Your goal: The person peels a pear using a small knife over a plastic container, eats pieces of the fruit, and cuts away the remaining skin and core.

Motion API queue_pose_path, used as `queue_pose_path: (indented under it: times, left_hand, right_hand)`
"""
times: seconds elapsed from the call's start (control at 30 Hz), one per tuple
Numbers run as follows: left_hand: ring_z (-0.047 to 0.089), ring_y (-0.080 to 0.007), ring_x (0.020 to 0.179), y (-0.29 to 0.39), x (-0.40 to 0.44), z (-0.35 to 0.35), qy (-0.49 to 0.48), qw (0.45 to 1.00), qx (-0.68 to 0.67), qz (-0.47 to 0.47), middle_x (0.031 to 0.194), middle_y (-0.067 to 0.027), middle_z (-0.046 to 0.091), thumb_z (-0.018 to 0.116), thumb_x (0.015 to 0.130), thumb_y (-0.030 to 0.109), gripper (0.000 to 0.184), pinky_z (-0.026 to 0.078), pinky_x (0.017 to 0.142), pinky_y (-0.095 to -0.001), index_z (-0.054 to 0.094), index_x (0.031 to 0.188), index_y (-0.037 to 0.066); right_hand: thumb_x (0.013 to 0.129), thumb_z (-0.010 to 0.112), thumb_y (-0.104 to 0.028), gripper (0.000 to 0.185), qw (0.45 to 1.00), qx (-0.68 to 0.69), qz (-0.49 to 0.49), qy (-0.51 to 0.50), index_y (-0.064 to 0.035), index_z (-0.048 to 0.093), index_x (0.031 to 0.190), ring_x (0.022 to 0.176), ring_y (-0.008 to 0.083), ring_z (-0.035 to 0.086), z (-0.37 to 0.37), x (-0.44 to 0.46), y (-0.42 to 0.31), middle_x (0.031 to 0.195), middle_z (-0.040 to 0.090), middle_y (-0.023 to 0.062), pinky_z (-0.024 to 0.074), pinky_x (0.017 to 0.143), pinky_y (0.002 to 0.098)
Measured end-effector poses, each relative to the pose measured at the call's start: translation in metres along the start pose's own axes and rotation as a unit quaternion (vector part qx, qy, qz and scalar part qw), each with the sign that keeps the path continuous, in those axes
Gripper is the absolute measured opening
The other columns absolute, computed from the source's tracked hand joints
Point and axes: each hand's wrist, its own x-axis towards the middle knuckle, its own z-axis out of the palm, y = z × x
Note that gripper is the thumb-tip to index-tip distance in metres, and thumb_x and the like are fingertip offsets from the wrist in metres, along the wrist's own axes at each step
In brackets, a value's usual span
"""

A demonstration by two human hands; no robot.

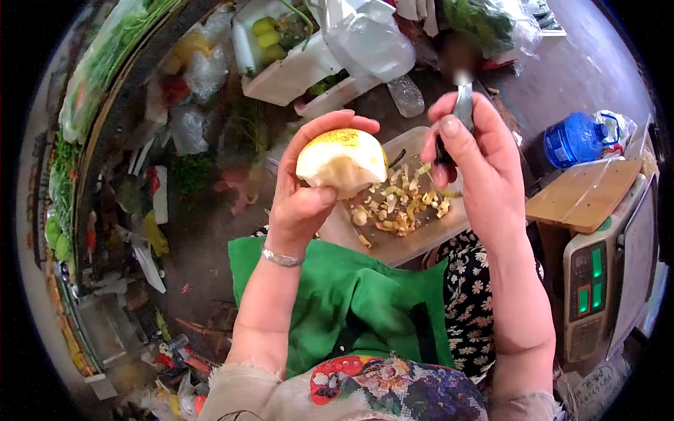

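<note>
A round yellow-skinned fruit (342, 163) with a pale cut or bitten hollow rests in my left hand (298, 186), its fingers behind the fruit and the thumb on its lower edge. Raised to the right, my right hand (484, 158) has its fingers closed around a knife (463, 105) with a shiny metal part on top and a dark part below. The two hands are apart. Beneath and between them lies a shallow translucent tray (401, 250) with scattered peelings and scraps (400, 207).
White foam boxes (295, 70) with green produce stand ahead. At the right are a blue water jug (577, 140), a wooden board (586, 193) and a digital scale (593, 281). Bagged greens and litter line the left. A green apron (337, 295) covers my lap.
</note>
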Motion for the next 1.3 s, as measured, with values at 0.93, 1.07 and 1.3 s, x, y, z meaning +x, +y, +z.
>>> queue_pose_path:
  times: [0.93,1.07,1.3]
  left_hand:
    - [0.056,-0.0247,0.110,0.003,-0.003,-0.009,-0.027,0.994,0.101,0.031,0.119,-0.0204,0.056,0.068,0.067,0.021,0.066,0.044,0.096,-0.0360,0.046,0.125,-0.003]
    - [0.056,-0.0250,0.110,0.004,-0.002,-0.012,-0.037,0.986,0.151,0.066,0.120,-0.0200,0.055,0.063,0.065,0.016,0.063,0.043,0.097,-0.0367,0.047,0.122,-0.003]
    - [0.055,-0.0256,0.111,0.005,-0.002,-0.011,-0.061,0.985,0.132,0.098,0.120,-0.0196,0.054,0.058,0.062,0.010,0.062,0.042,0.097,-0.0371,0.048,0.121,-0.003]
  right_hand:
    - [0.095,0.050,-0.025,0.028,0.957,-0.130,0.119,-0.231,-0.0027,0.052,0.078,0.053,0.0095,0.045,0.002,-0.010,0.005,0.058,0.047,0.0010,0.0361,0.049,0.0268]
    - [0.097,0.049,-0.029,0.031,0.957,-0.025,0.155,-0.242,-0.0060,0.053,0.076,0.052,0.0052,0.042,0.002,-0.009,0.014,0.060,0.046,-0.0049,0.0334,0.048,0.0209]
    - [0.097,0.049,-0.031,0.032,0.928,0.124,0.194,-0.292,-0.0074,0.053,0.076,0.049,0.0048,0.042,-0.002,-0.004,0.018,0.058,0.046,-0.0041,0.0321,0.047,0.0201]
